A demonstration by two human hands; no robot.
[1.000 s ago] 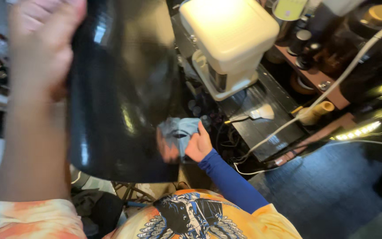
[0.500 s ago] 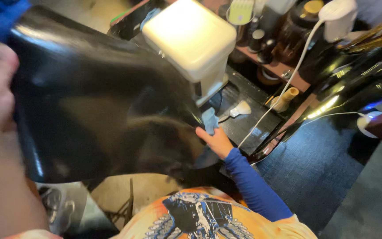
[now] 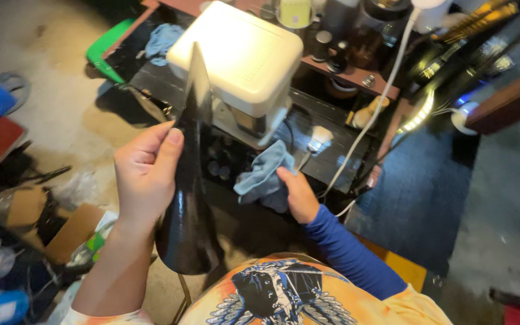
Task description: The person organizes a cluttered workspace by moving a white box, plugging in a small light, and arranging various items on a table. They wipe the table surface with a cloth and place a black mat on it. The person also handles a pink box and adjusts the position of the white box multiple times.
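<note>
My left hand [image 3: 145,174] grips a shiny black disc-like sheet [image 3: 189,198], now turned almost edge-on so it looks like a narrow dark blade running from near the white box down toward my lap. My right hand [image 3: 299,194], in a blue sleeve, holds a crumpled grey-blue cloth [image 3: 264,176] just right of the sheet. The cloth does not touch the sheet here.
A cream-white boxy machine [image 3: 242,54] stands on a dark work surface [image 3: 332,162] ahead. A white cable [image 3: 380,102] runs across it. Bottles and jars line the back shelf. A green bin [image 3: 100,51], cardboard and clutter lie on the floor at left.
The black sheet has rotated from facing me broadly to nearly edge-on. My right hand still holds the cloth and has drawn slightly away from the sheet. The view shifted down and left.
</note>
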